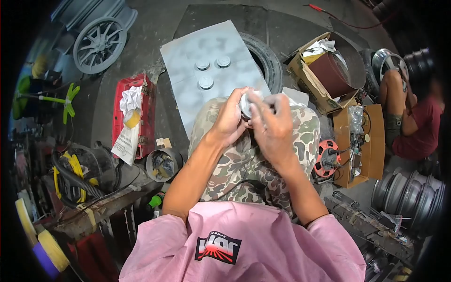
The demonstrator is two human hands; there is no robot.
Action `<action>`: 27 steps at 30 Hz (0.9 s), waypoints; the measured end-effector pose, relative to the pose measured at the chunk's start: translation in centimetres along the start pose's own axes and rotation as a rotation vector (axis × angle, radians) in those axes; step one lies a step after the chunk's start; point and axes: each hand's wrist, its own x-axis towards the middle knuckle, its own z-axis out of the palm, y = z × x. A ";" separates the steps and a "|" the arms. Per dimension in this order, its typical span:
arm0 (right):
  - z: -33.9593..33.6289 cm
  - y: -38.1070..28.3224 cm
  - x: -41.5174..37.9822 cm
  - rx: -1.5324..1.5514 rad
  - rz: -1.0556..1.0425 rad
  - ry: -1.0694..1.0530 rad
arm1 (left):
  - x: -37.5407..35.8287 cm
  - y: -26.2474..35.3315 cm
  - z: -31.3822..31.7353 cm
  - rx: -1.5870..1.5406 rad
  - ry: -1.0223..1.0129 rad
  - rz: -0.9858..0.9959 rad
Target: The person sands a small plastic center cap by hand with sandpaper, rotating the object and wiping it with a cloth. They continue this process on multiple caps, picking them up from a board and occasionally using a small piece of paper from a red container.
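My left hand (229, 117) is closed around a round pale-grey cap (245, 106), held above my lap. Against the cap's face are the bent, pressed-together fingers of my right hand (275, 124); they are smeared by motion, and whatever is in them is hidden. Beyond my hands lies a grey-sprayed board (188, 44). On it rest three similar round grey caps: a left one (202, 64), a right one (223, 61) and a nearer one (206, 83).
A tyre (270, 61) lies partly under the board. To the left are a red toolbox (149, 105) and a round tin (162, 165). A cardboard box (305, 77), orange cable reel (327, 158) and seated person (416, 124) are at right. A wheel (100, 44) stands back left.
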 end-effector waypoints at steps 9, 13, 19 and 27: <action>-0.2 -0.3 0.4 0.061 0.052 0.017 | 0.1 -0.2 -0.2 0.070 -0.085 0.028; -0.7 0.7 0.1 -0.016 0.192 0.035 | 0.7 0.1 -2.5 0.032 -0.327 -0.002; 0.2 -0.1 0.3 0.021 0.071 0.027 | 0.1 -0.3 -0.2 -0.017 0.020 0.022; -0.7 0.6 -1.9 -0.096 0.079 0.023 | 0.3 0.3 -2.2 -0.033 -0.147 -0.058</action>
